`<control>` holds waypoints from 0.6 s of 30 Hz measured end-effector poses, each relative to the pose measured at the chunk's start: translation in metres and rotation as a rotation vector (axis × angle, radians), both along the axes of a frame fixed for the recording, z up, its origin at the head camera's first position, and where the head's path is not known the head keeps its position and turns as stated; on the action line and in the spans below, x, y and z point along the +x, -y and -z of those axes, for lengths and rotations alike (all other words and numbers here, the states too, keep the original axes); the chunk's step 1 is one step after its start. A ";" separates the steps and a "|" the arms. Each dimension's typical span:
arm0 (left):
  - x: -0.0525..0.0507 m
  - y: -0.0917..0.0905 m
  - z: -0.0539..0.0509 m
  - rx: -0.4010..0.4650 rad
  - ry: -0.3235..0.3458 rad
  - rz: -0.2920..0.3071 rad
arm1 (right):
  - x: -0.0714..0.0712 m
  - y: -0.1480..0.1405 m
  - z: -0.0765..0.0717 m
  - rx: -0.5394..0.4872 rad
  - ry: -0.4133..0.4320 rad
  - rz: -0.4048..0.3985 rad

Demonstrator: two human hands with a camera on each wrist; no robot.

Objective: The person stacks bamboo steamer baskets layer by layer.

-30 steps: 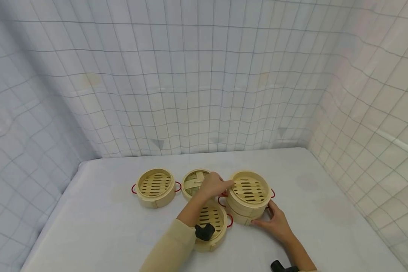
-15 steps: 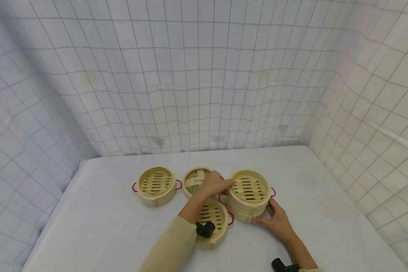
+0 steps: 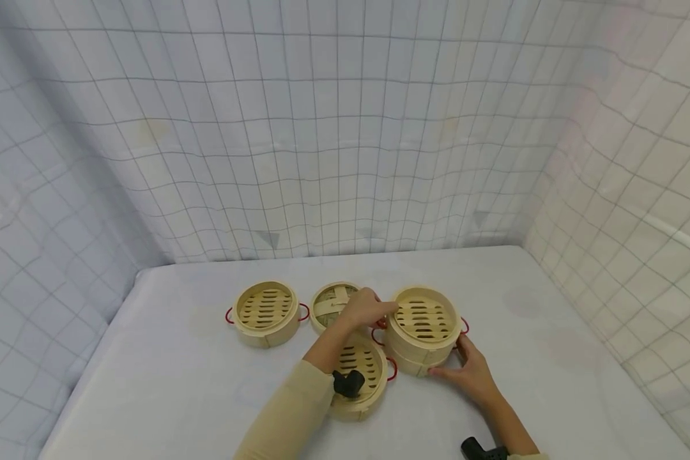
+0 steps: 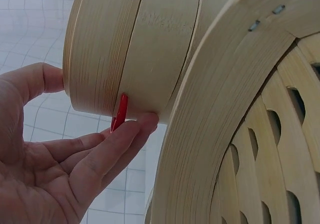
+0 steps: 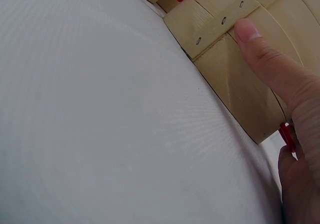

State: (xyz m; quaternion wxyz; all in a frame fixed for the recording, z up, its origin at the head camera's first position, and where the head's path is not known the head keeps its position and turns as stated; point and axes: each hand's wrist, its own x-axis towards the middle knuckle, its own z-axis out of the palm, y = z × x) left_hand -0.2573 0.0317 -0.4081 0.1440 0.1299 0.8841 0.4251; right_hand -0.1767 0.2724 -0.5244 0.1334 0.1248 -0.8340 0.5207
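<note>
Two bamboo steamer baskets form a stack (image 3: 422,332) at the right of the group in the head view. My left hand (image 3: 368,309) grips its left side, thumb on the upper rim; in the left wrist view the left hand (image 4: 75,154) has its fingertips under the side by a red handle (image 4: 120,113). On the stack's lower right side my right hand (image 3: 468,370) holds on. The right wrist view shows the right hand (image 5: 285,84) with its thumb against the lower basket wall (image 5: 240,84) and fingers around the side by a red handle (image 5: 287,136).
A slatted steamer basket (image 3: 266,313) with red handles sits at the left. A woven lid (image 3: 326,305) lies behind my left wrist. Another slatted basket (image 3: 359,383) stands under my left forearm, close to the stack. Gridded white curtains (image 3: 345,160) surround the white table (image 3: 178,383).
Both hands keep their grip on the stack. The view has shifted slightly; nothing else has clearly moved.
</note>
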 end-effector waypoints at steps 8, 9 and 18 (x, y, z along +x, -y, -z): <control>-0.003 -0.001 0.001 0.000 0.038 0.005 | 0.011 0.010 -0.024 -0.020 -0.017 0.003; -0.003 -0.002 0.001 0.001 0.046 0.004 | 0.012 0.010 -0.025 -0.023 -0.010 0.005; -0.005 -0.001 0.000 0.002 0.069 -0.001 | 0.010 0.012 -0.026 -0.072 -0.032 -0.014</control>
